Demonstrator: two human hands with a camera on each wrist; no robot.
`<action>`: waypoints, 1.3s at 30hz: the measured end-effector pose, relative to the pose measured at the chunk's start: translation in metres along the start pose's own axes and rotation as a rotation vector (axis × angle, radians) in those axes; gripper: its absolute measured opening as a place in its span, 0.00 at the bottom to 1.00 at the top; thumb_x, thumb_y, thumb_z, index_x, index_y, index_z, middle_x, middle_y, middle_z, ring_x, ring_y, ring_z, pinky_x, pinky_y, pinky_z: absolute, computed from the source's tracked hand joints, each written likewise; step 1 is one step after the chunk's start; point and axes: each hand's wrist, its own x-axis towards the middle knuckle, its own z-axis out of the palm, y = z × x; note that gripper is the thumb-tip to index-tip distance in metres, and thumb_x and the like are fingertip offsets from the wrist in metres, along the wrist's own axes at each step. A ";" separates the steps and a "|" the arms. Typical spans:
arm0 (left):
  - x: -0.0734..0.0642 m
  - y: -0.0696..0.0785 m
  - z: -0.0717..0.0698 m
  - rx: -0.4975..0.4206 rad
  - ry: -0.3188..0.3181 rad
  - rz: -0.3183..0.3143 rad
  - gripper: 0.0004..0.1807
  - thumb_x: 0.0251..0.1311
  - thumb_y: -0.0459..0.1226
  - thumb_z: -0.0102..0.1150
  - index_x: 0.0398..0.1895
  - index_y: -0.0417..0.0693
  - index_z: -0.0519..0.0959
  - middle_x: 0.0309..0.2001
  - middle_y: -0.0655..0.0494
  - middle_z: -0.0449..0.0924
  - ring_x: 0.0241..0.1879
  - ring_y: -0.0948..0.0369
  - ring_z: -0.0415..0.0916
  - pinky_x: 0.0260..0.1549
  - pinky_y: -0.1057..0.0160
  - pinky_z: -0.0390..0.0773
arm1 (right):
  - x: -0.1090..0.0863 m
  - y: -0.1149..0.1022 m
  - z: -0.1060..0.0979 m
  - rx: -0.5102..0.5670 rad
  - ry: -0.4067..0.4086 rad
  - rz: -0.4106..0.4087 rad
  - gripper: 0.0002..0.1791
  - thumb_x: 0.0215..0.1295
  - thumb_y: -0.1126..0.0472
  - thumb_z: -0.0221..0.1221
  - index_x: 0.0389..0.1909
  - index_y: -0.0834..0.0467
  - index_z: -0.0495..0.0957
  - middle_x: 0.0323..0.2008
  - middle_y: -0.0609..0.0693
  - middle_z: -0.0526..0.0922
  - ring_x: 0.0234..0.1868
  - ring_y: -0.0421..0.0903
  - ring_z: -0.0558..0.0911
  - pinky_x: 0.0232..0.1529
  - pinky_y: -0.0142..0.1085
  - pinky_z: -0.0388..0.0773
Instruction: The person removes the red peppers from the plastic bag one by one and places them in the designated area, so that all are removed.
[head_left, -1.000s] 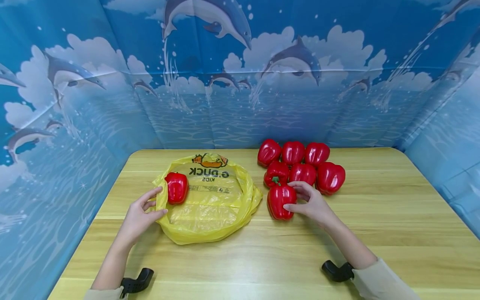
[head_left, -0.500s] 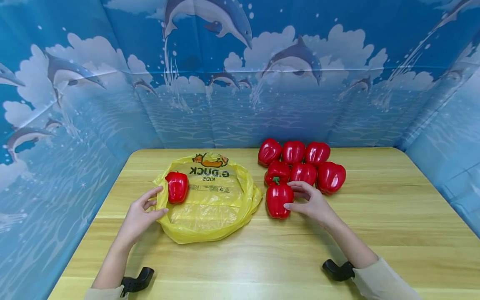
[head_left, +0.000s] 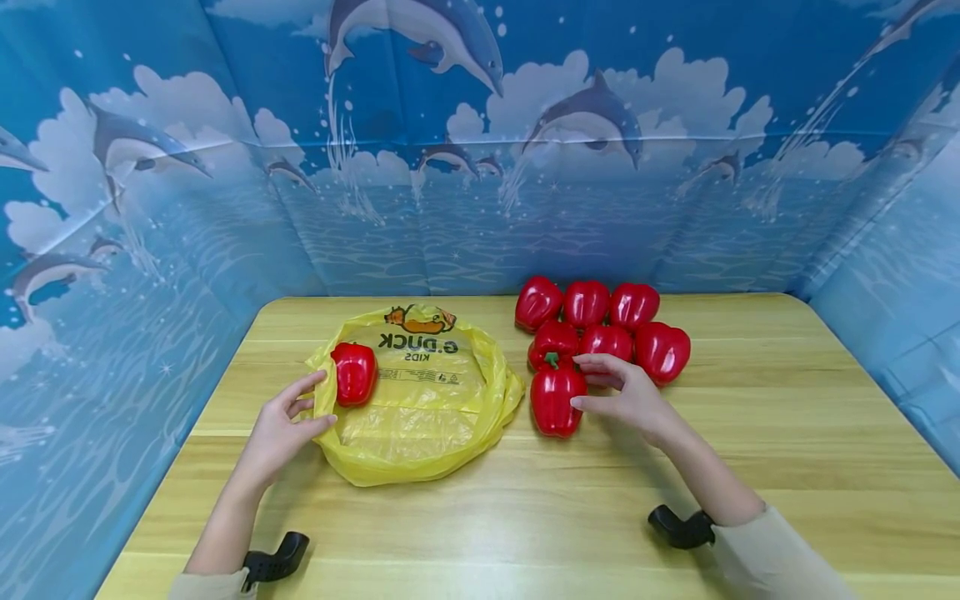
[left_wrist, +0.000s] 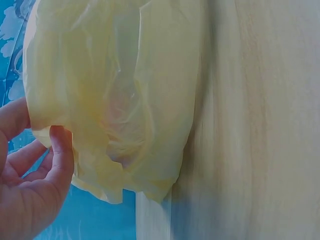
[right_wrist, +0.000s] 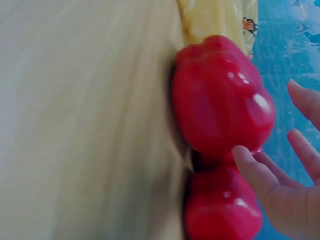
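Note:
A yellow plastic bag (head_left: 408, 417) printed with a duck lies spread on the table with its mouth facing up. One red bell pepper (head_left: 355, 375) is inside, at its left side. My left hand (head_left: 281, 433) pinches the bag's left rim between thumb and fingers; the left wrist view has the bag's wall (left_wrist: 165, 90) beside the fingers. Right of the bag, a red bell pepper (head_left: 557, 402) with a green stem stands in front of the others. My right hand (head_left: 626, 400) is at that pepper's right side, fingers spread, thumb tip right at its surface.
Several more red bell peppers (head_left: 636, 308) sit close together behind the front one, toward the table's back edge. A blue dolphin-print curtain (head_left: 480, 225) surrounds the wooden table (head_left: 480, 533). Each wrist wears a black camera mount (head_left: 277, 560).
The front pepper has shifted slightly left. My right hand has loosened from it and drawn back a little to the right. My left hand keeps its place on the bag.

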 end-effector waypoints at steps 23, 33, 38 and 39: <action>-0.001 0.002 -0.001 0.006 0.002 0.000 0.36 0.56 0.30 0.61 0.69 0.44 0.60 0.69 0.45 0.52 0.62 0.42 0.55 0.39 0.73 0.73 | 0.034 -0.064 0.015 0.042 -0.121 -0.035 0.35 0.50 0.61 0.68 0.61 0.58 0.67 0.58 0.59 0.70 0.59 0.60 0.69 0.44 0.43 0.78; -0.001 0.001 -0.001 0.031 0.014 0.004 0.35 0.58 0.34 0.61 0.68 0.44 0.60 0.69 0.44 0.54 0.61 0.43 0.58 0.41 0.75 0.71 | 0.056 -0.091 0.045 0.091 -0.256 -0.083 0.34 0.52 0.64 0.67 0.62 0.59 0.68 0.59 0.58 0.70 0.59 0.59 0.69 0.47 0.43 0.76; 0.000 0.001 -0.001 0.035 0.016 0.010 0.34 0.58 0.34 0.60 0.68 0.43 0.61 0.69 0.44 0.54 0.60 0.43 0.59 0.41 0.75 0.72 | 0.071 -0.097 0.057 0.094 -0.275 -0.057 0.32 0.53 0.64 0.67 0.61 0.56 0.69 0.58 0.56 0.71 0.58 0.56 0.71 0.47 0.43 0.76; 0.000 0.001 -0.001 0.034 0.016 0.011 0.34 0.58 0.34 0.60 0.68 0.43 0.60 0.69 0.43 0.54 0.60 0.43 0.59 0.41 0.74 0.72 | 0.074 -0.098 0.060 0.094 -0.279 -0.053 0.32 0.53 0.64 0.67 0.61 0.56 0.69 0.58 0.56 0.71 0.57 0.56 0.72 0.48 0.43 0.76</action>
